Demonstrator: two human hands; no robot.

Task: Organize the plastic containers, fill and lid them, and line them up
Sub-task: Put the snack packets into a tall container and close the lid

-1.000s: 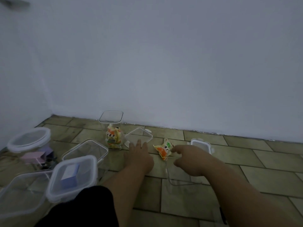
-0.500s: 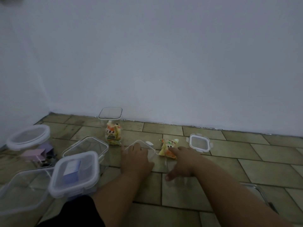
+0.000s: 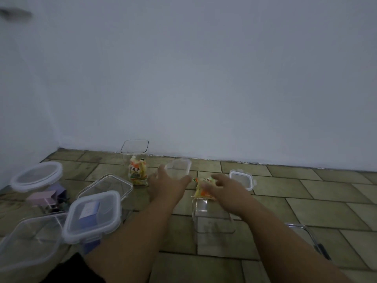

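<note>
While the left hand (image 3: pixel 169 186) lifts a light, stiff clear lid (image 3: pixel 177 168) by its edge, the right hand (image 3: pixel 226 190), at 3 o'clock, pinches a soft, crinkly snack packet (image 3: pixel 201 187).

The right hand (image 3: pixel 226 190) is motion-blurred, so whether its grip closes on the snack packet (image 3: pixel 202 187) under its fingers cannot be told; the packet's print is unreadable. Left of the left hand (image 3: pixel 167 186), a clear container (image 3: pixel 26 244) runs off the frame's edge

Left hand (image 3: pixel 169 184) has lifted the small container (image 3: pixel 177 168)
</note>
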